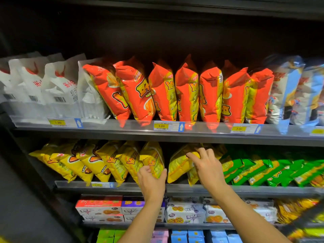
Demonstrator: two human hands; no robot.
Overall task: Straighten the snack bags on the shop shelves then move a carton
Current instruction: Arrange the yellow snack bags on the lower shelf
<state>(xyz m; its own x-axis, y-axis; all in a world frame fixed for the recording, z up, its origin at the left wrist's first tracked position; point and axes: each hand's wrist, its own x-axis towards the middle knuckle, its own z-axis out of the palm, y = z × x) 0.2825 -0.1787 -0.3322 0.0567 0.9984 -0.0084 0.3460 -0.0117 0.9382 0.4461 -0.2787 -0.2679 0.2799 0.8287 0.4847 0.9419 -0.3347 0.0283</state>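
Yellow snack bags fill the left and middle of the second shelf (175, 187). My left hand (151, 181) grips the lower edge of one upright yellow bag (152, 158). Just to the right, across a dark gap, a second yellow bag (178, 164) leans to the right. My right hand (206, 165) holds that bag near its top, fingers curled over it. Further left, a row of yellow bags (84, 160) leans to the left. No carton that I can pick out as the task's carton shows.
Orange bags (175, 92) stand in a row on the shelf above, white bags (52, 85) to their left, pale blue ones (289, 92) to the right. Green bags (263, 169) lie right of the yellow ones. Biscuit boxes (100, 207) and packs fill the lower shelves.
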